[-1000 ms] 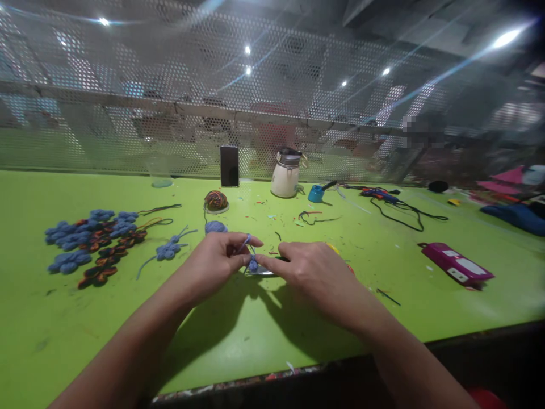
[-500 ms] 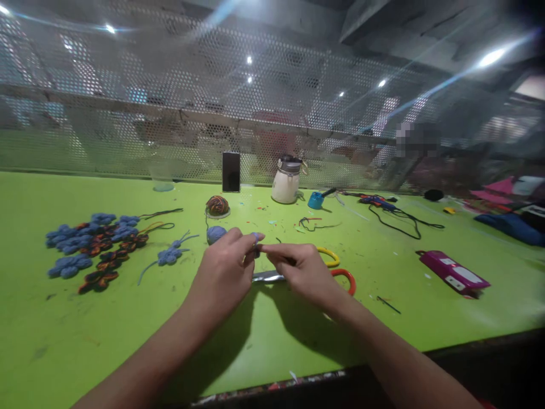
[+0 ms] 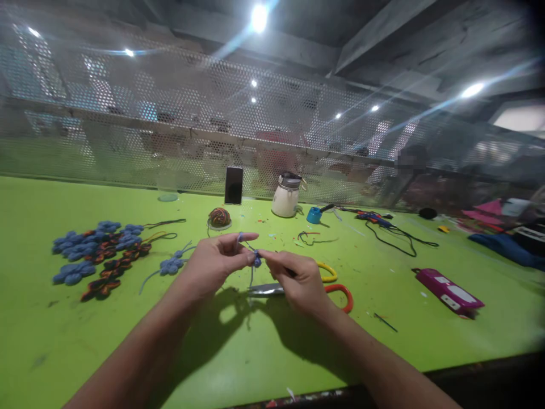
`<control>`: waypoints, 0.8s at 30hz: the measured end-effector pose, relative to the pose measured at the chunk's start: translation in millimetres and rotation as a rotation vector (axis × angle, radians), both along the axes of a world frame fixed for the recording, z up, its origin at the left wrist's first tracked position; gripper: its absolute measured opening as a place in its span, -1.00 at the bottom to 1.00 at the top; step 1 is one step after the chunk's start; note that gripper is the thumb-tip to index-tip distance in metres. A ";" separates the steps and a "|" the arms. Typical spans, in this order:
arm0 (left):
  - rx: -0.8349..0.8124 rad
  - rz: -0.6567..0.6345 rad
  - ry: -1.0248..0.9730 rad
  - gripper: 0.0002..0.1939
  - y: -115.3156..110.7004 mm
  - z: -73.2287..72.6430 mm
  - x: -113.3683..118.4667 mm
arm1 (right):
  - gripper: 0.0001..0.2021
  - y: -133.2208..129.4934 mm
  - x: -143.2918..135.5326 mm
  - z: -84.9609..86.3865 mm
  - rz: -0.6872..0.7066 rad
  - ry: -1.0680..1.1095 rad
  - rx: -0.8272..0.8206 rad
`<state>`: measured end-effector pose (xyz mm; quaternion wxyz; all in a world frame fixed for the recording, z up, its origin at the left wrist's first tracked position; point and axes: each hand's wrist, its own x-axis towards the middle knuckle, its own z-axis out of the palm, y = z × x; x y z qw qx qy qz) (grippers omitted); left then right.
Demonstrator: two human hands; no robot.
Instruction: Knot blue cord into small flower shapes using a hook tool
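Between my two hands is a small piece of blue crochet [image 3: 257, 260], with a loose yarn tail hanging below it. My left hand [image 3: 213, 262] pinches this piece between thumb and fingers, and blue yarn loops over its raised index finger. My right hand [image 3: 301, 279] is closed at the piece's right side, on a thin shaft that looks like a crochet hook, mostly hidden by the fingers. Beneath the right hand lie scissors [image 3: 268, 290] with one yellow and one orange handle. A finished blue yarn flower [image 3: 171, 264] with loose tails rests left of my left hand.
Blue flowers [image 3: 74, 272] and dark orange ones [image 3: 101, 286] are grouped at left. Behind my hands stand a multicoloured yarn ball [image 3: 219, 216], a phone [image 3: 234, 185], a white bottle [image 3: 286, 197] and a blue pot [image 3: 314, 215]. A purple power strip [image 3: 449, 292] lies right.
My left hand has turned and its index finger has lifted, stretching the yarn. The crochet piece now shows below the fingertips. The blue yarn ball is now hidden, and the view has tilted up slightly.
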<state>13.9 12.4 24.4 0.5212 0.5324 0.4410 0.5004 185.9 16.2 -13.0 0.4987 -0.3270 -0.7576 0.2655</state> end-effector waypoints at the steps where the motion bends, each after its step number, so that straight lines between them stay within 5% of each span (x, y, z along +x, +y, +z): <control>1: -0.012 -0.021 0.024 -0.55 0.5 1.9 -4.1 | -0.66 2.6 4.8 -0.6 -0.018 -0.163 0.157; 5: -0.032 -0.093 0.109 -0.59 2.6 5.3 -18.1 | -0.47 5.9 15.4 -0.4 -0.143 -0.666 0.459; 10: -0.050 -0.115 0.188 -0.71 6.2 5.9 -26.8 | -0.41 -0.2 13.6 4.4 -0.173 -0.856 0.458; 16: 0.037 -0.169 0.241 -0.96 8.0 6.4 -30.7 | -0.46 -3.9 15.2 16.9 0.079 -0.606 0.135; 24: -0.032 -0.200 0.162 -0.87 6.6 1.6 -23.1 | -0.65 1.2 15.4 13.2 0.399 -0.093 -0.404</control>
